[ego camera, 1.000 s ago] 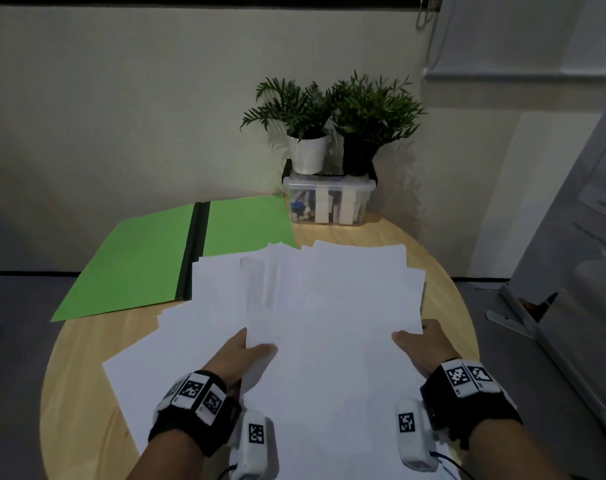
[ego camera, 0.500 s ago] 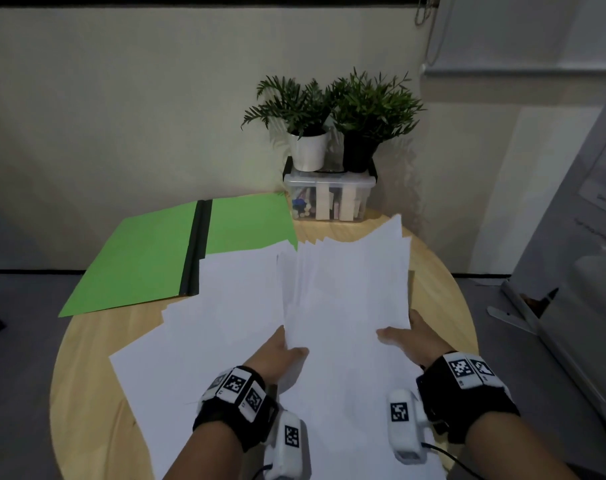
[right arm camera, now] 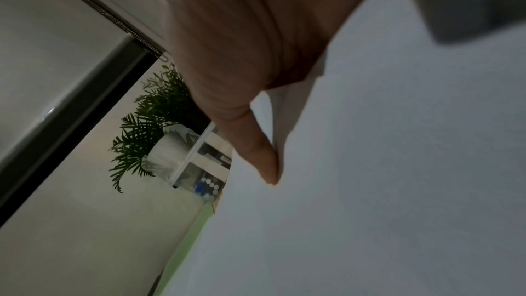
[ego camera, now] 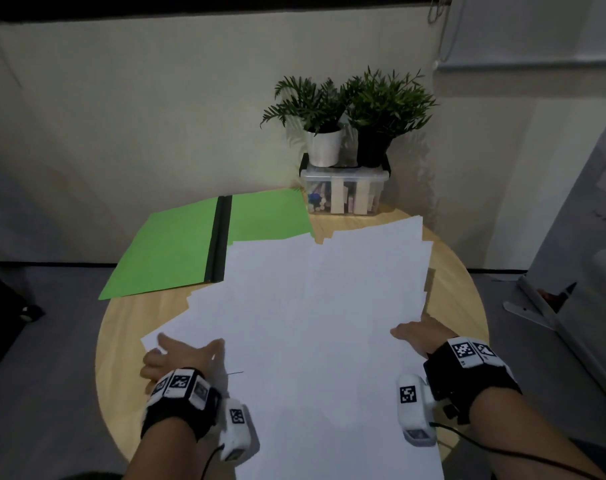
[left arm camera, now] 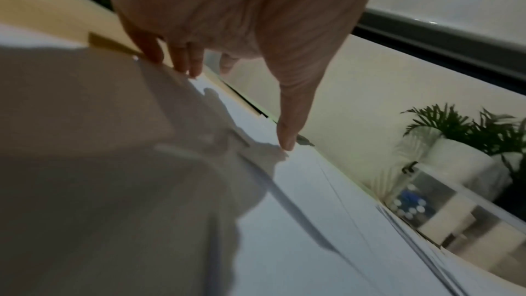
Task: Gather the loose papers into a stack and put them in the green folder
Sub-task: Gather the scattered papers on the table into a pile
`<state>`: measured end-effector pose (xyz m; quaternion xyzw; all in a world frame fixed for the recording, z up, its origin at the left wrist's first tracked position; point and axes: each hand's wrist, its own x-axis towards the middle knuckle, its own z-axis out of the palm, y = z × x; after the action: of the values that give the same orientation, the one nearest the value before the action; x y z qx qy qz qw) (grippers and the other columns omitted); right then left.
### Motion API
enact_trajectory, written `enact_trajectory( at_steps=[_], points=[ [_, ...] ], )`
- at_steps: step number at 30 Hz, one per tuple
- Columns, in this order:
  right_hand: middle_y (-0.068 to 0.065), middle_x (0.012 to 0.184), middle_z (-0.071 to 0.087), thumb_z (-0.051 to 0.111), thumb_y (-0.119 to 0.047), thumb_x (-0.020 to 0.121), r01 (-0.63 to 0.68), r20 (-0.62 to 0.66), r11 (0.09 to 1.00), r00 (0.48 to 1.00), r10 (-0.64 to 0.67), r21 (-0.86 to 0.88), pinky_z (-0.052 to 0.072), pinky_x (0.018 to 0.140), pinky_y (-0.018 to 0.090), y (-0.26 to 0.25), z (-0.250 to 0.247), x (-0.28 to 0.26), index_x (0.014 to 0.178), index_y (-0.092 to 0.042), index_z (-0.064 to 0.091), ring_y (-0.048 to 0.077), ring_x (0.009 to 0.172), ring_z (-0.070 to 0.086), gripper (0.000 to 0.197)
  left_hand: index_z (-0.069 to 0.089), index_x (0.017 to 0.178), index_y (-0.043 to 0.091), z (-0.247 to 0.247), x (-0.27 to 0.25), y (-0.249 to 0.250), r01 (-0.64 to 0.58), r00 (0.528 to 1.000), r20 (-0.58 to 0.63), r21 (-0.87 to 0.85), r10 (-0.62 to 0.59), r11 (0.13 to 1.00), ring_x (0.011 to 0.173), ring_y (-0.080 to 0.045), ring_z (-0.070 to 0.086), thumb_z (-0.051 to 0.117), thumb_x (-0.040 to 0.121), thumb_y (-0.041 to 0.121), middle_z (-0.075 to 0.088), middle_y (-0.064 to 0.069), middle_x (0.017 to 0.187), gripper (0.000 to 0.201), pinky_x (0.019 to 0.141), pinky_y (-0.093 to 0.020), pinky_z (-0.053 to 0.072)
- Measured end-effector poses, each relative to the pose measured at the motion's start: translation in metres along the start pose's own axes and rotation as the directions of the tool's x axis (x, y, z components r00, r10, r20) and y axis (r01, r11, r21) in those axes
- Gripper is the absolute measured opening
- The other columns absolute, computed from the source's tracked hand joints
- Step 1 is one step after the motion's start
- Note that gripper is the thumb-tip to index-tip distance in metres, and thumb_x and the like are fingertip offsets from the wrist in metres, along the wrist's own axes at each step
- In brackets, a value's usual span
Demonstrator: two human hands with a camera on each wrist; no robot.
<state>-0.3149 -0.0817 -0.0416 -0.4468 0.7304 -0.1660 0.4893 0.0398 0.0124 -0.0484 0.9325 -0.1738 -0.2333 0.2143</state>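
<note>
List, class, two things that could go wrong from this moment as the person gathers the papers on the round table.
1. The papers are fanned and overhang the table's near edge, so sweeping them could push sheets onto the floor.
2. The right hand pinches only the pile's edge while the left hand lies flat on it; lifting now may crease sheets or leave some behind.

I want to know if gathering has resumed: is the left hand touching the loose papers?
Touching. The left wrist view shows the left hand with fingertips pressed straight onto the loose papers; the head view agrees.
</note>
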Motion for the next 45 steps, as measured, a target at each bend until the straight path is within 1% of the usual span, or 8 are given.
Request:
enact_trajectory(
  at_steps=[6, 10, 15, 22, 33, 37, 42, 45],
  points=[
    [0.009, 0.155, 0.031, 0.073, -0.049, 0.074, 0.064, 0.063, 0.997, 0.996, -0.067, 0.050, 0.023, 0.118, 0.035, 0.007, 0.014, 0.008, 0.149, -0.002, 0.023, 0.025, 0.143, 0.030, 0.102, 0.032, 0.139, 0.002, -0.024, 0.005, -0.004, 0.037, 0.989, 0.142, -0.069, -0.027, 0.997, 0.124, -0.049, 0.042, 0.073, 0.077, 0.040, 0.035, -0.029, 0.141, 0.084, 0.095, -0.055, 0.043],
    [0.016, 0.148, 0.041, 0.058, -0.032, 0.092, 0.072, -0.004, 0.997, 0.997, -0.071, 0.043, 0.028, 0.110, 0.033, 0.006, 0.009, 0.012, 0.143, 0.001, 0.035, 0.030, 0.135, 0.039, 0.065, 0.020, 0.144, 0.013, -0.032, 0.021, -0.018, 0.148, 0.982, 0.150, -0.199, -0.119, 0.969, 0.115, -0.049, 0.050, 0.077, 0.062, 0.052, 0.041, -0.026, 0.139, 0.107, 0.083, -0.051, 0.046],
    [0.014, 0.152, 0.037, 0.068, -0.038, 0.082, 0.087, -0.050, 0.996, 0.995, -0.086, 0.013, 0.029, 0.115, 0.041, 0.017, 0.006, 0.023, 0.148, -0.004, 0.029, 0.032, 0.137, 0.039, 0.084, 0.023, 0.142, 0.030, -0.028, 0.047, -0.039, 0.262, 0.962, 0.188, -0.436, -0.198, 0.861, 0.115, -0.050, 0.051, 0.087, 0.046, 0.046, 0.041, -0.026, 0.141, 0.116, 0.095, -0.062, 0.043],
    [0.012, 0.152, 0.035, 0.065, -0.013, 0.087, 0.208, -0.119, 0.978, 0.971, -0.209, -0.018, 0.024, 0.116, 0.037, 0.008, 0.024, 0.008, 0.150, -0.005, 0.023, 0.030, 0.140, 0.034, 0.077, 0.061, 0.106, -0.008, -0.015, 0.027, -0.032, 0.060, 0.962, 0.262, -0.466, 0.073, 0.883, 0.092, -0.037, 0.065, 0.071, 0.080, 0.009, 0.067, -0.027, 0.110, 0.033, 0.081, -0.042, 0.050],
    [0.014, 0.158, 0.024, 0.054, -0.023, 0.095, 0.172, -0.213, 0.985, 0.961, -0.175, -0.033, 0.017, 0.116, 0.032, -0.006, 0.032, 0.004, 0.150, -0.002, 0.020, 0.029, 0.144, 0.025, 0.068, 0.057, 0.117, -0.003, 0.009, 0.007, 0.003, -0.028, 0.820, 0.508, -0.422, 0.262, 0.906, 0.082, -0.028, 0.056, 0.050, 0.094, 0.013, 0.062, -0.016, 0.090, 0.028, 0.072, -0.032, 0.043],
    [0.016, 0.142, 0.048, 0.059, -0.029, 0.087, 0.134, -0.199, 0.973, 0.965, -0.171, -0.186, 0.039, 0.107, 0.041, -0.008, 0.030, 0.003, 0.142, -0.010, 0.040, 0.036, 0.126, 0.048, 0.060, 0.052, 0.126, 0.000, 0.010, 0.025, 0.009, -0.082, 0.871, 0.395, -0.471, 0.293, 0.878, 0.103, -0.032, 0.064, 0.062, 0.087, 0.033, 0.065, -0.016, 0.120, 0.051, 0.090, -0.045, 0.052],
    [-0.004, 0.068, 0.048, 0.050, -0.023, 0.095, 0.163, -0.018, 0.978, 0.986, -0.167, -0.128, 0.037, 0.052, 0.022, -0.018, 0.041, 0.008, 0.113, -0.014, 0.054, 0.009, 0.056, 0.048, 0.020, 0.044, 0.134, 0.005, 0.020, -0.001, 0.034, -0.201, 0.744, 0.513, -0.438, 0.427, 0.876, 0.105, -0.033, 0.062, 0.053, 0.092, -0.001, 0.063, -0.019, 0.121, 0.043, 0.089, -0.041, 0.053],
    [-0.001, 0.065, 0.049, 0.051, -0.032, 0.095, 0.131, -0.055, 0.984, 0.989, -0.138, -0.121, 0.036, 0.051, 0.022, -0.026, 0.033, 0.010, 0.080, -0.016, 0.054, 0.009, 0.052, 0.051, 0.022, 0.048, 0.132, 0.009, 0.023, -0.003, 0.036, -0.054, 0.692, 0.593, -0.525, 0.411, 0.849, 0.099, -0.026, 0.064, 0.056, 0.093, 0.006, 0.065, -0.009, 0.113, 0.040, 0.080, -0.032, 0.055]
  ],
)
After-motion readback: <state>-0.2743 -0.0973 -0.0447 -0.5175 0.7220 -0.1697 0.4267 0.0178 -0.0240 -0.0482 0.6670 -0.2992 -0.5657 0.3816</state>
